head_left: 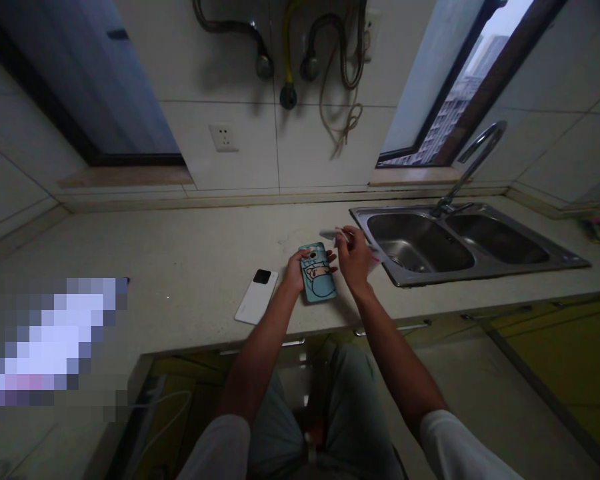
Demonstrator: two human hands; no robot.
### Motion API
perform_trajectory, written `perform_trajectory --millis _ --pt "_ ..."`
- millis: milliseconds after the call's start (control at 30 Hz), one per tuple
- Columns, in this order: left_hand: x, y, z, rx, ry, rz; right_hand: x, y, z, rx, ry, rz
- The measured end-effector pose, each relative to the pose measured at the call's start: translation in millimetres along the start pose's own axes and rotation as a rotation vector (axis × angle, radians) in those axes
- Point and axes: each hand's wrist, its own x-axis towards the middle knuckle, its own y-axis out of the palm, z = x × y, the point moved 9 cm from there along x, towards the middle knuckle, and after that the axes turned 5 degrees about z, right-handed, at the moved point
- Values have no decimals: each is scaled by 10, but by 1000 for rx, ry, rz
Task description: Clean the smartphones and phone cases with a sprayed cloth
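Note:
My left hand (295, 270) is closed around the left edge of a teal phone case (320, 283) with a cartoon figure on its back, its fingertips showing past the right edge. Whether a phone sits inside the case cannot be made out. Just to the right and slightly higher, my right hand (356, 257) pinches a thin, pale grey flat piece (331, 235); its kind is unclear. Something whitish with a bit of pink shows beside the right palm. A white smartphone (257, 299) with a black camera block lies back up on the counter, left of my left forearm.
The pale countertop (190, 247) runs along a tiled wall with a socket (224, 137) and hanging hoses (330, 40). At the right is a steel double sink (410, 280) with a tall faucet (473, 163). A pixelated patch hides the left side.

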Motion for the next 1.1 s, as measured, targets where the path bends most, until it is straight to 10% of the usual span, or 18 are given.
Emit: perform_trajectory --millis 200,333,800,1100 --pt "32 0 -16 10 66 -42 -233 739 66 -287 -273 486" --pt "50 9 6 35 61 8 -439 927 96 -349 -415 588" --pt "-13 -97 -221 20 154 -77 -1304 614 20 -355 -714 793" --pt "33 -98 -127 51 83 -100 -819 647 -296 -510 -546 554"
